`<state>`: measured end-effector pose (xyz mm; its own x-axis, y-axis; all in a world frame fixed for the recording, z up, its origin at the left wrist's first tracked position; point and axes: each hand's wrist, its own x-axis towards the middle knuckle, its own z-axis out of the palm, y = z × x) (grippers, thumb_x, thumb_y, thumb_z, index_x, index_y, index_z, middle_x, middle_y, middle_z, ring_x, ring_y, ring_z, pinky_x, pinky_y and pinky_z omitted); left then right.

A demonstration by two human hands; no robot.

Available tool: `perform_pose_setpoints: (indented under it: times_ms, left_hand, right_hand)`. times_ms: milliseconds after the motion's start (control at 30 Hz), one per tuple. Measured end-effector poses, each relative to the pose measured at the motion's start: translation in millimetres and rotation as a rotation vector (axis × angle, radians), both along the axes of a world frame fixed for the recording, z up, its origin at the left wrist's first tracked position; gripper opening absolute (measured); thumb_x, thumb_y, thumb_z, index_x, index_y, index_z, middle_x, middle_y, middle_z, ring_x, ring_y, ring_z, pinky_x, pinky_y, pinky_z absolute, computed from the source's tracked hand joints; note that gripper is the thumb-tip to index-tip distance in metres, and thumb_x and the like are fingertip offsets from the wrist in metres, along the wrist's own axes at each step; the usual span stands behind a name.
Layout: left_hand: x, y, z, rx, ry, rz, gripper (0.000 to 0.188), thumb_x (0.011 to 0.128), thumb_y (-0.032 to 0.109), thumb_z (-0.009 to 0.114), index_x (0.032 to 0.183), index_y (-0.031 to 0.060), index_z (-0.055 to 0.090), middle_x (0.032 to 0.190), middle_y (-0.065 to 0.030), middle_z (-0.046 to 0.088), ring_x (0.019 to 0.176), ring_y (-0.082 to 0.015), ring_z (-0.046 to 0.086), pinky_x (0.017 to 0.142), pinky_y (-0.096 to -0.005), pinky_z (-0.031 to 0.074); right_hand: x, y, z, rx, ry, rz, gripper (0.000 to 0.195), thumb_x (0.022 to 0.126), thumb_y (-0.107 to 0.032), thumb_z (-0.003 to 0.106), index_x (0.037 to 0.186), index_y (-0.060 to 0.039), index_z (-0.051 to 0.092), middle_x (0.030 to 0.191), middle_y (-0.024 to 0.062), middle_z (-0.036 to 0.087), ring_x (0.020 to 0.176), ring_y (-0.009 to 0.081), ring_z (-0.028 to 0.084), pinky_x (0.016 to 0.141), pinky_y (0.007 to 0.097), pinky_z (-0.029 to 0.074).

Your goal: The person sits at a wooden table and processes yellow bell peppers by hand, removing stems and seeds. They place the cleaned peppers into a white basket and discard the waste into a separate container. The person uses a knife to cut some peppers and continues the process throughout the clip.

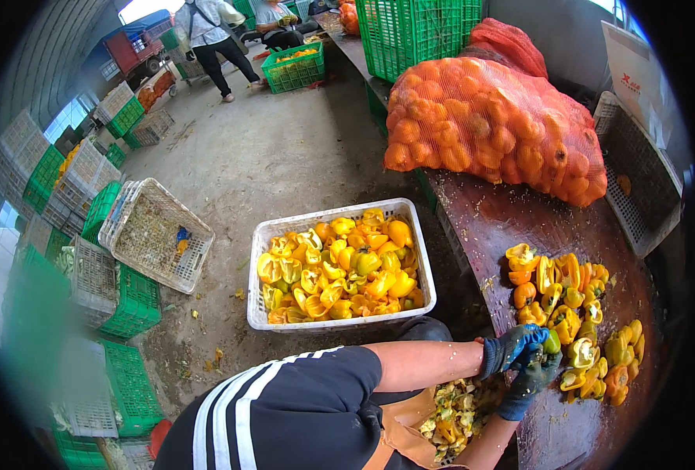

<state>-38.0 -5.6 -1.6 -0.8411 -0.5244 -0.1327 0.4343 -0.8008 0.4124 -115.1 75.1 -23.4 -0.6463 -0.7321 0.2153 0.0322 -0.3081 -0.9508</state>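
My left hand (513,348) and my right hand (532,374), both in dark blue work gloves, come together over the near edge of the brown table (535,429). Between their fingertips is a greenish-yellow bell pepper (551,342), partly hidden by the gloves. Just beyond the hands lie yellow and orange bell peppers (564,323), many of them cut open. Below my forearms, a heap of pepper cores and scraps (454,414) sits beside my tan apron (406,423); what holds it is mostly hidden.
A white plastic crate (341,324) of opened peppers stands on the floor. A full red mesh sack (488,123) and a green crate (418,35) rest on the table. An emptied-looking tilted crate (159,235) and stacked crates (130,299) line the left. Two people (209,41) are farther off.
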Motion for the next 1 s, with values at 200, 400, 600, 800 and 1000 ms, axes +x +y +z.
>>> perform_pose_setpoints:
  times_ms: [200, 400, 600, 800, 1000]
  left_hand:
    - [-10, 7, -16, 0.345, 0.15, -0.171, 0.018, 0.095, 0.022, 0.058, 0.103, 0.0075, 0.065, 0.087, -0.0037, 0.069, 0.073, -0.0149, 0.066, 0.066, -0.0291, 0.057]
    - [19, 0, 16, 0.261, 0.2, -0.346, 0.034, 0.101, 0.028, 0.047, 0.117, 0.0012, 0.058, 0.106, -0.0092, 0.066, 0.097, -0.0207, 0.065, 0.086, -0.0341, 0.054]
    - [22, -12, 23, 0.102, -0.079, -0.367, 0.041, 0.097, 0.044, 0.052, 0.11, 0.0061, 0.062, 0.051, 0.0077, 0.03, 0.036, -0.0045, 0.024, 0.035, -0.022, 0.021]
    - [20, -1, 26, 0.004, -0.082, -0.428, 0.046, 0.096, 0.05, 0.051, 0.114, 0.0094, 0.062, 0.055, 0.0068, 0.039, 0.042, -0.0044, 0.031, 0.039, -0.021, 0.024]
    - [16, 19, 38, -0.008, -0.162, -0.424, 0.045, 0.096, 0.052, 0.049, 0.12, 0.0154, 0.06, 0.062, 0.0027, 0.052, 0.043, -0.0071, 0.039, 0.038, -0.0203, 0.03]
  right_hand:
    - [18, 0, 34, -0.079, 0.023, 0.072, 0.035, 0.094, -0.033, 0.062, 0.112, -0.0025, 0.061, 0.105, 0.0026, 0.064, 0.089, 0.013, 0.06, 0.079, 0.0272, 0.05]
    - [11, 31, 47, 0.138, 0.302, 0.143, 0.029, 0.088, -0.006, 0.068, 0.116, -0.0057, 0.06, 0.1, 0.001, 0.063, 0.089, 0.014, 0.059, 0.078, 0.0294, 0.05]
    - [5, 80, 89, 0.761, 0.147, 0.776, 0.027, 0.082, -0.027, 0.072, 0.094, -0.0037, 0.067, 0.077, 0.0102, 0.066, 0.066, 0.0301, 0.062, 0.059, 0.0365, 0.051]
    - [5, 85, 79, 0.547, 0.242, 0.034, 0.039, 0.083, -0.022, 0.072, 0.117, -0.0057, 0.061, 0.101, 0.0085, 0.069, 0.083, 0.0172, 0.066, 0.074, 0.0316, 0.054]
    - [20, 42, 73, 0.151, -0.358, -0.128, 0.029, 0.085, -0.01, 0.069, 0.112, -0.0035, 0.063, 0.094, 0.0019, 0.066, 0.076, 0.01, 0.063, 0.065, 0.024, 0.051]
